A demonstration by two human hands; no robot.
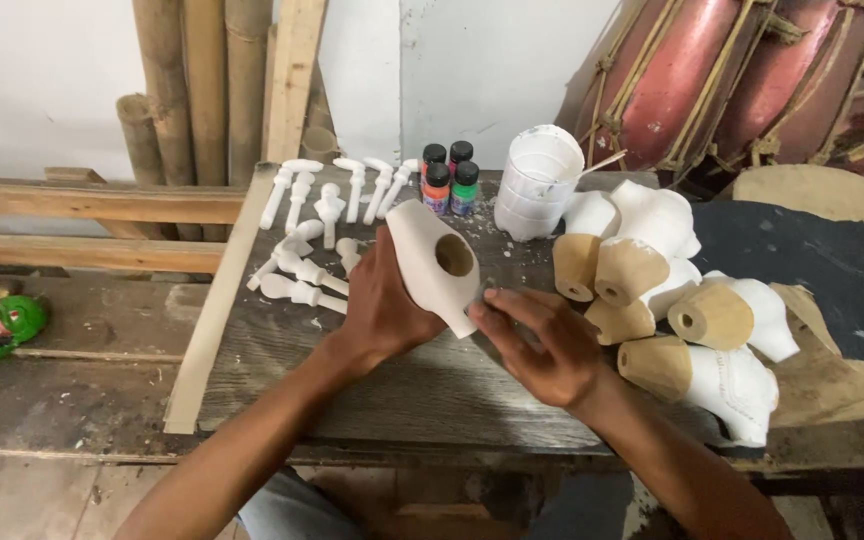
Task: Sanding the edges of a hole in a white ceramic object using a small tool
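Rough grey workbench, peg rows beyond: left hand gripped the white carved piece tilted above it, right hand pinched closed on grey sandpaper at its lower edge; light, even strokes probably suited best.

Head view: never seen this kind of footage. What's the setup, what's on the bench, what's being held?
There is no machine here: a camera worn on a person's head looks down at their two bare hands over a worn grey wooden workbench. The left hand grips a white-painted carved wooden piece with a round hole in it, tilted up off the bench. The right hand presses its fingertips against that piece's lower edge; whether it holds anything small is hidden. To the right lies a heap of similar white carved pieces with bare wood ends. Behind stand small white turned pegs, four little paint bottles with coloured contents and a white paint-smeared plastic cup.
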